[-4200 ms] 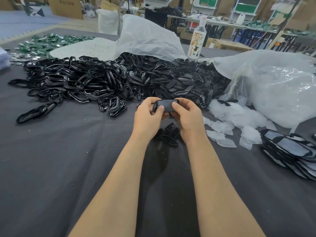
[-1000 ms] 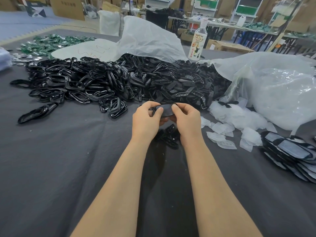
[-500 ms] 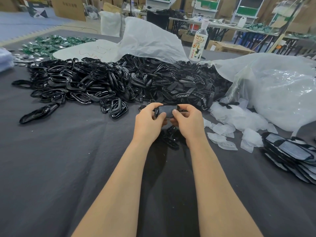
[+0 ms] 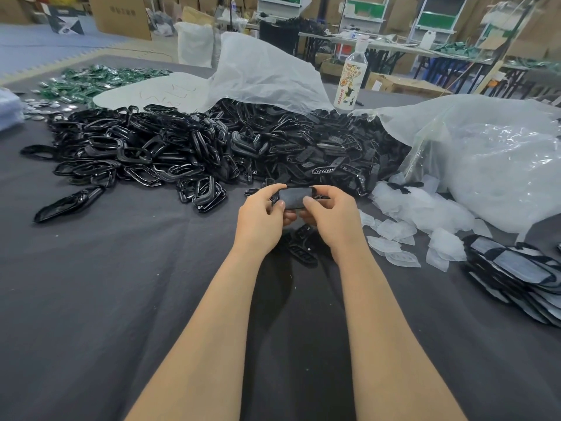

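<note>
Dark cloth-covered table [image 4: 106,299], black plastic frames heaped [image 4: 182,147] behind, small black part [image 4: 294,198] pinched between left hand [image 4: 261,220] and right hand [image 4: 332,218], both curled around it.

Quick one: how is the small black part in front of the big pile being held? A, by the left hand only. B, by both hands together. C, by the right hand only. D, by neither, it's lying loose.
B: the left hand and the right hand both pinch the small black part between thumb and fingers.

both forearms stretched forward, left hand [image 4: 261,217] and right hand [image 4: 332,215] close together, fingers curled
</note>
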`<state>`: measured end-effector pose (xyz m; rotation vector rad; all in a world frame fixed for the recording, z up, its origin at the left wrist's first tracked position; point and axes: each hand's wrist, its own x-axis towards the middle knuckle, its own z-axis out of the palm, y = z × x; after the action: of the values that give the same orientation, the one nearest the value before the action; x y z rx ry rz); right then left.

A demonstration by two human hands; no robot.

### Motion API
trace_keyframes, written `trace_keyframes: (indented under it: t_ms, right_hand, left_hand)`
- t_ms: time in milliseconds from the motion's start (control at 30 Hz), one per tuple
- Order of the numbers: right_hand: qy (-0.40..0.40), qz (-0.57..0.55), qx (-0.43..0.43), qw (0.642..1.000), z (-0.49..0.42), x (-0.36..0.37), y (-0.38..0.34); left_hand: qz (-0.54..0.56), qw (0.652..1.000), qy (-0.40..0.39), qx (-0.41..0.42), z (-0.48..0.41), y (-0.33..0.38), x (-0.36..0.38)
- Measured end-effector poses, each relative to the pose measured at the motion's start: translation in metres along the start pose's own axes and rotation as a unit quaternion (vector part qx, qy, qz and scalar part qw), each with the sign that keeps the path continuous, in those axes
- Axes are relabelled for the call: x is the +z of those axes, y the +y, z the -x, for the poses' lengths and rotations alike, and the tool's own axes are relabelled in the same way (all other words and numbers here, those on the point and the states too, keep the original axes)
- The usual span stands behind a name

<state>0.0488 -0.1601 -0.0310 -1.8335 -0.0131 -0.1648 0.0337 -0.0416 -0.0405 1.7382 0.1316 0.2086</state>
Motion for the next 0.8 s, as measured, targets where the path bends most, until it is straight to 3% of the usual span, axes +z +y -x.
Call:
trace_keyframes:
  t_ms: [300, 433, 700, 800]
  right_hand:
    - [0.040, 0.009, 0.023, 0.999, 0.000, -0.003, -0.004]
    - [0.056, 0.078, 0.000, 0.995, 0.006, -0.027, -0.010]
    - [0.241, 0.042, 0.015, 0.970, 0.034, -0.143, -0.003]
    - [0.321, 0.135, 0.037, 0.937, 0.049, -0.188, 0.011]
  left_hand:
    - [-0.034, 0.999, 0.033, 0.006, 0.011, 0.009, 0.006]
    - [-0.045, 0.997, 0.034, 0.044, 0.013, 0.027, 0.030]
    - [0.003, 0.995, -0.079, 0.053, 0.041, 0.076, 0.151]
    - [-0.026, 0.989, -0.124, 0.072, 0.059, 0.085, 0.198]
